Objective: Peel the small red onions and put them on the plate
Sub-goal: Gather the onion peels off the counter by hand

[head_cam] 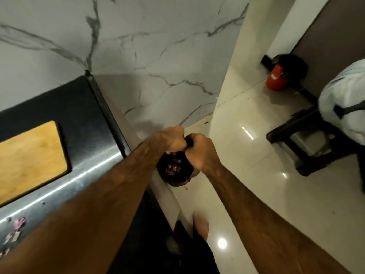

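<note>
- While the left grip (173,139) and the right grip (201,149) are both clenched on the gathered mouth of the dark bag (173,171), just right of the frame's centre, the bag hangs off the edge of the table (88,119) above the floor (256,135). The two fists are close together, perhaps touching.
- Pale and reddish bits show through the thin plastic. They look like onion skins, so I judge the step in hand to be work on the waste bag's mouth; whether it is being opened or closed I cannot tell.
- No whole onions and no plate are in view. The only task material visible is what lies in the bag, plus the peel scraps (18,224) on the table at the lower left of the frame.
- To do this well, hold the neck high and level so the load sits at the bottom. A tilted mouth would likely spill skins on the glossy floor.
- The plastic looks thin and will probably tear under a jerk, so work the two sides slowly and evenly.
- The scraps at lower left probably belong in the bag before it is shut. The wooden cutting board (31,161) lies at the frame's left.
- A bare foot (201,224) stands below the bag, so anything dropped would land by it.
</note>
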